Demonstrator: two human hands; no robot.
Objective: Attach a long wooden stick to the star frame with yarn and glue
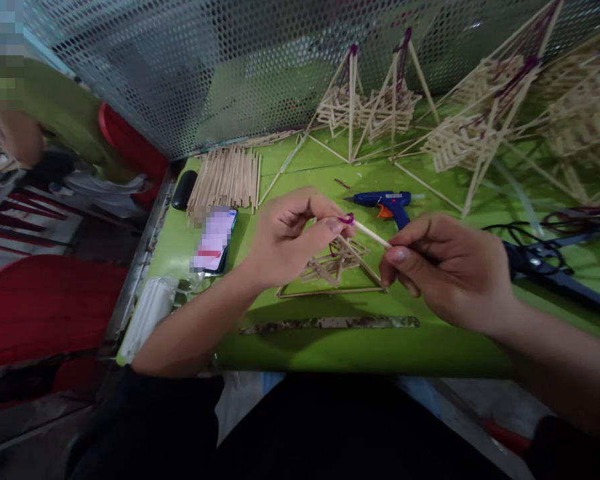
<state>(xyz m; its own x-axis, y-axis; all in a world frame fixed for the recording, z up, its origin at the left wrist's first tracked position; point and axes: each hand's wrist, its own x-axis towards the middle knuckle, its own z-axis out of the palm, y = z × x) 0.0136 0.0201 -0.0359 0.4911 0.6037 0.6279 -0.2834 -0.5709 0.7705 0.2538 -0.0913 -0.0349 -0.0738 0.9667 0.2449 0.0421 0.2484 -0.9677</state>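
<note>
My left hand (293,237) is closed in a pinch on a purple cord (349,218) looped at the top of a small wooden stick frame. My right hand (450,273) grips a thin wooden stick (373,234) between thumb and fingers, its far end meeting the cord at my left fingertips. Under both hands, the triangular stick frame (325,292) stands on the green table (260,347). Inside it sits a woven lattice of short sticks (336,267), partly covered by my left hand. A blue glue gun (383,200) with an orange trigger lies just behind my hands.
Several similar stick frames (353,113) stand along the back right. A stick pile (227,177), a phone (215,240) and a dark case (185,189) are left. Scissors (545,263) lie right; a mottled strip (330,324) lies in front. Someone in green (65,107) sits beyond the left edge.
</note>
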